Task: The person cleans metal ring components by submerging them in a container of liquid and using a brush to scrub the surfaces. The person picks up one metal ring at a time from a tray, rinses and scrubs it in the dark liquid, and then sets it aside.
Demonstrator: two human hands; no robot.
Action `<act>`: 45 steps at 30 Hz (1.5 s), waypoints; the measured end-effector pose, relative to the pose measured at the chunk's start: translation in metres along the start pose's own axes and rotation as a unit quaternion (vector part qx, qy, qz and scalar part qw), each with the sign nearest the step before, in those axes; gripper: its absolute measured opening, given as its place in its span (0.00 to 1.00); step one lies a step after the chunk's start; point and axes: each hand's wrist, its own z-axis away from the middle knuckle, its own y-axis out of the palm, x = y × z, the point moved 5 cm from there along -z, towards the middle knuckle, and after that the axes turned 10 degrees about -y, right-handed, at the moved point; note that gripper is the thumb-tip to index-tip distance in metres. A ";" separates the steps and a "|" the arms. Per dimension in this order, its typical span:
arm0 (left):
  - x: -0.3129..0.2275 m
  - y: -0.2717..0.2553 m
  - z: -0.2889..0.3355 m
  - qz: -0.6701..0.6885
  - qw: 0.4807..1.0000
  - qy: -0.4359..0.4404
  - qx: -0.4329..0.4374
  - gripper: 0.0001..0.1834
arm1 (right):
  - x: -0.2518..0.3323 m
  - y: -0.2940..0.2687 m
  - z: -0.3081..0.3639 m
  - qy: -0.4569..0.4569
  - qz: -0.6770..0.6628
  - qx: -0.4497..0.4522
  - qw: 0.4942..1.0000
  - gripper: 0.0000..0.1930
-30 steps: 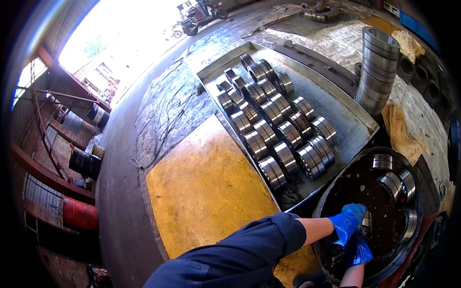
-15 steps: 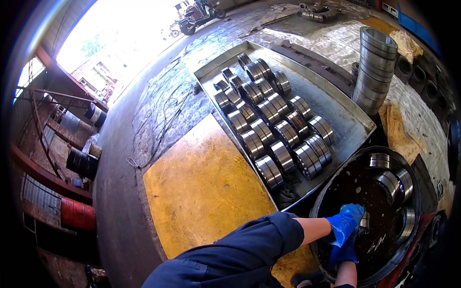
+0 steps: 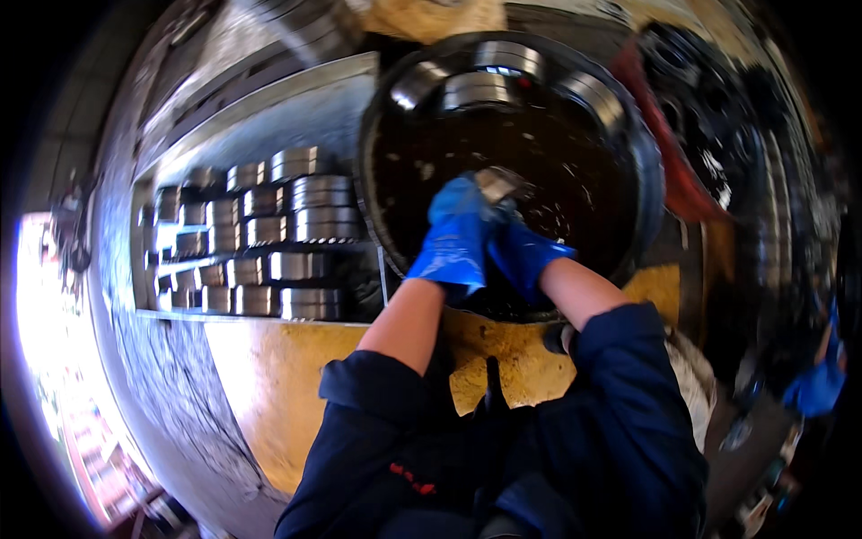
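Over a round tub of dark liquid, my two hands are together in blue gloves. My left hand is closed on the side of a shiny steel bearing, just above or at the liquid; motion blur hides which. Beside it, my right hand reaches in from the right and is closed against the same bearing's near side, its fingertips partly hidden. At the tub's far side sit several more bearings, among them one near the middle and one at the right.
Left of the tub, a shallow metal tray bears rows of steel bearings. A yellow board lies in front of it. To the tub's right is a red-sided container of dark parts. Another person's blue glove shows at the far right.
My view has swung to the right, bringing the tub to the middle and the tray to the left. Both hands stay together on the bearing over the tub.
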 end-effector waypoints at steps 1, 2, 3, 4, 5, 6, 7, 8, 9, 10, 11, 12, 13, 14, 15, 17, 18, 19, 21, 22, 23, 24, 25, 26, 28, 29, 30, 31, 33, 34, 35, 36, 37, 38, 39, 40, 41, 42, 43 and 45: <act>-0.005 -0.005 0.002 -0.025 0.999 0.032 -0.004 0.32 | 0.004 -0.002 0.004 -0.007 -0.010 -0.009 1.000 0.19; -0.011 -0.008 0.006 -0.048 0.997 0.064 -0.006 0.33 | 0.006 -0.005 0.012 -0.009 -0.022 -0.018 1.000 0.19; -0.017 -0.010 0.011 -0.056 0.996 0.071 -0.010 0.34 | -0.001 -0.011 0.025 0.005 -0.038 -0.032 0.999 0.19; -0.022 -0.011 0.015 -0.062 0.995 0.075 -0.016 0.34 | -0.006 -0.016 0.032 0.014 -0.050 -0.040 0.998 0.19; -0.020 -0.011 0.019 -0.070 0.994 0.082 -0.007 0.34 | -0.014 -0.016 0.040 0.026 -0.068 -0.049 0.996 0.19; -0.021 -0.015 0.024 -0.044 0.992 0.119 -0.022 0.34 | -0.024 -0.019 0.047 0.052 -0.094 -0.053 0.993 0.19; -0.022 -0.018 0.027 -0.016 0.987 0.153 -0.037 0.35 | -0.031 -0.020 0.051 0.069 -0.118 -0.054 0.989 0.19; -0.019 -0.023 0.028 0.009 0.983 0.179 -0.029 0.30 | -0.030 -0.023 0.057 0.078 -0.142 -0.058 0.985 0.19; -0.016 -0.026 0.029 0.019 0.981 0.189 -0.029 0.29 | -0.033 -0.026 0.059 0.088 -0.159 -0.057 0.982 0.19; -0.016 -0.029 0.031 0.029 0.980 0.195 -0.027 0.28 | -0.039 -0.028 0.060 0.096 -0.172 -0.056 0.979 0.19; -0.016 -0.032 0.033 0.037 0.980 0.195 -0.023 0.27 | -0.043 -0.029 0.060 0.102 -0.180 -0.051 0.977 0.19; -0.016 -0.035 0.037 0.046 0.979 0.197 -0.021 0.26 | -0.045 -0.026 0.058 0.102 -0.180 -0.043 0.977 0.19; -0.019 -0.039 0.042 0.057 0.978 0.201 -0.018 0.25 | -0.045 -0.025 0.059 0.101 -0.173 -0.034 0.979 0.19; -0.023 -0.043 0.047 0.069 0.976 0.206 -0.013 0.24 | -0.044 -0.023 0.059 0.097 -0.162 -0.022 0.982 0.18; -0.027 -0.047 0.052 0.082 0.974 0.212 -0.008 0.24 | -0.044 -0.022 0.059 0.094 -0.145 -0.009 0.985 0.18; -0.029 -0.052 0.058 0.092 0.973 0.212 -0.004 0.22 | -0.032 -0.013 0.062 0.081 -0.097 0.028 0.992 0.18; -0.031 -0.052 0.060 0.094 0.973 0.210 -0.001 0.21 | -0.026 -0.010 0.063 0.070 -0.081 0.039 0.993 0.18; -0.030 -0.051 0.058 0.094 0.975 0.199 -0.003 0.21 | -0.018 -0.008 0.067 0.056 -0.073 0.022 0.995 0.18; -0.025 -0.048 0.053 0.093 0.982 0.166 -0.009 0.21 | -0.017 -0.008 0.067 -0.049 -0.104 -0.131 0.985 0.18; -0.024 -0.059 0.054 0.089 0.982 0.166 -0.020 0.21 | -0.009 -0.010 0.063 -0.096 -0.110 -0.178 0.973 0.18; -0.026 -0.048 0.051 0.082 0.983 0.164 -0.013 0.22 | -0.037 -0.004 0.055 -0.037 -0.150 -0.142 0.978 0.18; -0.028 -0.038 0.049 0.075 0.984 0.163 -0.006 0.24 | -0.065 0.001 0.047 0.023 -0.190 -0.105 0.976 0.18; -0.024 -0.037 0.049 0.071 0.985 0.159 -0.007 0.24 | -0.085 0.014 0.033 0.072 -0.234 -0.058 0.968 0.18; -0.028 -0.039 0.053 0.070 0.981 0.178 -0.019 0.23 | -0.091 0.015 0.032 0.124 -0.273 -0.017 0.954 0.18; -0.027 -0.043 0.055 0.069 0.978 0.195 -0.037 0.21 | -0.087 0.011 0.035 0.173 -0.307 0.029 0.936 0.18; -0.015 -0.050 0.051 0.089 0.978 0.187 -0.020 0.21 | -0.035 -0.015 0.044 0.116 -0.106 0.054 0.986 0.17; -0.016 -0.049 0.051 0.116 0.975 0.191 0.010 0.21 | -0.007 -0.038 0.057 0.065 0.097 0.060 0.991 0.16; -0.018 -0.048 0.052 0.116 0.974 0.194 0.011 0.21 | -0.011 -0.038 0.058 0.066 0.097 0.058 0.991 0.16; -0.023 -0.048 0.059 0.076 0.959 0.273 -0.013 0.20 | -0.029 -0.030 0.055 0.061 -0.004 0.015 0.998 0.15; -0.024 -0.048 0.063 0.055 0.949 0.309 -0.026 0.20 | -0.034 -0.026 0.053 0.057 -0.056 -0.004 0.997 0.15; -0.025 -0.047 0.067 0.033 0.937 0.345 -0.038 0.20 | -0.039 -0.022 0.052 0.053 -0.107 -0.024 0.993 0.14; -0.026 -0.045 0.068 0.022 0.931 0.362 -0.044 0.20 | -0.045 -0.017 0.052 0.051 -0.134 -0.033 0.989 0.14; -0.028 -0.046 0.069 0.012 0.924 0.380 -0.053 0.20 | -0.040 -0.018 0.054 0.047 -0.157 -0.043 0.986 0.14; -0.027 -0.045 0.064 0.051 0.944 0.326 -0.029 0.20 | -0.018 -0.024 0.069 0.038 -0.048 -0.076 0.995 0.14; -0.024 -0.043 0.059 0.091 0.958 0.270 -0.004 0.20 | -0.003 -0.026 0.077 0.028 0.061 -0.109 0.992 0.14; -0.027 -0.047 0.062 0.089 0.958 0.271 -0.008 0.20 | 0.003 -0.022 0.071 -0.061 -0.018 -0.224 0.973 0.15; -0.027 -0.051 0.062 0.078 0.969 0.234 -0.010 0.20 | -0.003 -0.019 0.068 -0.066 -0.017 -0.224 0.972 0.15; -0.026 -0.046 0.058 0.071 0.978 0.196 -0.004 0.20 | -0.008 -0.017 0.066 -0.053 0.023 -0.189 0.980 0.15; -0.027 -0.042 0.056 0.074 0.978 0.197 0.000 0.20 | -0.014 -0.017 0.064 -0.039 0.063 -0.153 0.986 0.15; -0.027 -0.041 0.054 0.085 0.974 0.211 0.016 0.22 | -0.018 -0.013 0.055 -0.024 0.137 -0.074 0.988 0.15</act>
